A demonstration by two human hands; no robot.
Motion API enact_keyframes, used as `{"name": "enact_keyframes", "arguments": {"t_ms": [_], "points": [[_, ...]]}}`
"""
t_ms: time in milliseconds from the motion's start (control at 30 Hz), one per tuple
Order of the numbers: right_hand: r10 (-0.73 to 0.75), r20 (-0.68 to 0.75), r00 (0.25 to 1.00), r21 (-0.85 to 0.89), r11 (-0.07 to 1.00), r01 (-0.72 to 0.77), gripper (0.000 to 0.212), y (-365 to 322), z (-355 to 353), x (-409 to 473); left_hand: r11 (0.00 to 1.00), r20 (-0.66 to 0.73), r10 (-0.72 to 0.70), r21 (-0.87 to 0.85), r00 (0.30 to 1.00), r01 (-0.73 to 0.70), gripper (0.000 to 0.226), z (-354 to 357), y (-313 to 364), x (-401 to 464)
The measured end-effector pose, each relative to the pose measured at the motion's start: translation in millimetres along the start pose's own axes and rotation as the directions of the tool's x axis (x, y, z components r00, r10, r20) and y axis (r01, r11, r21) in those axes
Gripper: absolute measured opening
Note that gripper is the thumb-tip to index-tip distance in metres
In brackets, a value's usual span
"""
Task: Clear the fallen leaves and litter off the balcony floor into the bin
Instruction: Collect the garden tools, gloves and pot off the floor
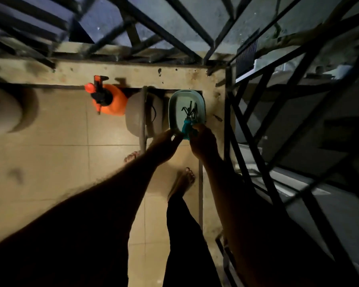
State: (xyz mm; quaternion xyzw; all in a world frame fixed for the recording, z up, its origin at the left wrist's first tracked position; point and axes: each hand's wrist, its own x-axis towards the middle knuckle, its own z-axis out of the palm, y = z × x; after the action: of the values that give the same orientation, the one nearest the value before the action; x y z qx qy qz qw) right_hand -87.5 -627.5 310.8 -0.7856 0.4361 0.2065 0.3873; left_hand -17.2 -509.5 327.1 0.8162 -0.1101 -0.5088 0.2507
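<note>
Both hands meet at the near rim of the teal bin (174, 112). Left hand (164, 145): thumb and fingertips appear pinched on the bin's rim at its 7 o'clock edge, most likely to steady or tilt it. Right hand (202, 142): fingers curled around a teal-handled tool (186, 127), whose dark prongs reach up into the bin. Low light and blur prevent a finer reading of either grip.

Position of the bin: on the tiled floor (66, 158) in the balcony's far right corner, at 1 o'clock from the person's feet, against the raised concrete kerb (112, 73). Dark twig-like pieces lie inside it at centre; whether they are litter or part of the tool cannot be told.

Likely reason for the hold: one hand fixes the light container so that it does not slide while the other works the tool over or inside the opening.

Surrounding items:
- Orange pump sprayer (110, 100), at 9 o'clock from the bin, standing against the kerb.
- Grey bowl-shaped pot (133, 117), between sprayer and bin, just beside the bin. A thin upright bar (143, 112) crosses in front of it.
- Pale round pot (2, 108), far left, at 9 o'clock, well apart from the rest.
- Black metal railing (247, 129), at 3 o'clock, close to the right forearm.

Obstructions: the railing limits elbow room on the right; the grey pot and bar crowd the bin's left side. No loose leaves can be made out on the lit tiles.
</note>
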Motion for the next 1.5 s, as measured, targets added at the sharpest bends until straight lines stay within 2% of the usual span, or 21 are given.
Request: {"name": "enact_keyframes", "arguments": {"t_ms": [67, 233, 367, 500, 667, 833, 900, 967, 1033, 1300, 1500], "points": [[-0.05, 0.003, 0.999, -0.077, 0.996, 0.05, 0.044, -31, -31, -47, 1.0, 0.004, 0.007, 0.02, 1.0, -0.007, 0.054, -29, 22, -57], [-0.122, 0.071, 0.99, -0.042, 0.991, 0.125, 0.04, -91, -86, -134, 0.99, -0.123, 0.08, 0.122, 0.989, -0.065, 0.065, -86, 39, -161], [-0.229, 0.173, 0.958, -0.112, 0.962, 0.25, 0.045, -128, -109, -183, 0.968, -0.217, 0.114, 0.242, 0.97, -0.059, 0.065, -109, 46, -223], [-0.37, 0.259, 0.892, -0.317, 0.84, 0.44, 0.046, -151, -124, -222, 0.98, -0.345, 0.066, 0.197, 0.936, 0.003, 0.07, -118, 40, -276], [-0.496, 0.419, 0.761, -0.461, 0.606, 0.648, 0.046, -191, -116, -269, 0.995, -0.48, -0.078, 0.019, 0.874, 0.099, 0.073, -123, -5, -346], [-0.556, 0.554, 0.62, -0.483, 0.391, 0.783, 0.043, -234, -76, -320, 0.957, -0.571, -0.286, -0.214, 0.77, 0.198, 0.075, -115, -79, -420], [-0.567, 0.616, 0.547, -0.458, 0.307, 0.834, 0.047, -253, -47, -349, 0.927, -0.607, -0.369, -0.298, 0.704, 0.229, 0.076, -108, -117, -454], [-0.557, 0.646, 0.522, -0.46, 0.262, 0.849, 0.049, -264, -34, -360, 0.914, -0.601, -0.394, -0.337, 0.695, 0.227, 0.075, -105, -137, -470], [-0.539, 0.7, 0.467, -0.448, 0.178, 0.876, 0.049, -280, 1, -388, 0.878, -0.606, -0.462, -0.413, 0.647, 0.24, 0.074, -98, -172, -501], [-0.476, 0.827, 0.299, -0.32, 0.037, 0.947, 0.043, -326, 155, -517, 0.739, -0.542, -0.646, -0.619, 0.538, 0.264, 0.075, -67, -314, -618], [-0.377, 0.903, 0.208, -0.228, -0.008, 0.974, 0.044, -331, 232, -588, 0.633, -0.5, -0.742, -0.743, 0.446, 0.219, 0.072, -57, -377, -667]]}}
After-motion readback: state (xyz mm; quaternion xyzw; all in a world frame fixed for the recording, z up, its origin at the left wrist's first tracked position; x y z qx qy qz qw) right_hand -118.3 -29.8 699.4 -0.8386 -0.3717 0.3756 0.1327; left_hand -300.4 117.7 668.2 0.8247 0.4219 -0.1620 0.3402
